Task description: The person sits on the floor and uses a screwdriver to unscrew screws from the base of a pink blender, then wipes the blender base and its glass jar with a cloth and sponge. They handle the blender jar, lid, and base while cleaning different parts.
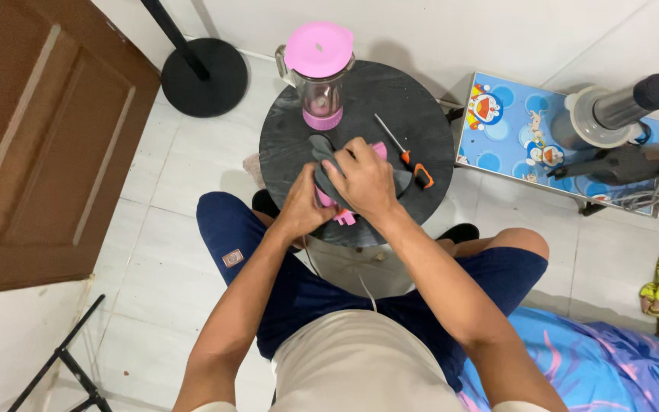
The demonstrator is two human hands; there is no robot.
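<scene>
A: The right hand [366,181] has its fingers curled down over a grey cloth [328,166], pressing it onto the pink appliance base [342,215] underneath. The left hand [304,207] is closed around the near side of that base, gripping it steady.

B: That seems the right split. To wipe well, the person would want the left hand to keep the base from sliding on the round dark table [421,114], while the right works the cloth in short strokes, folding it round the edges.

A: Where exactly is the base?

B: At the near edge of the table, above the person's knees, mostly hidden by both hands and the cloth. Only bits of pink show, beside the right hand and below the wrists. A thin white cord hangs down from that spot.

A: And around it?

B: An orange-handled screwdriver [406,152] lies just right of the hands. A blender jar with a pink lid [319,72] stands upright at the far side.
</scene>
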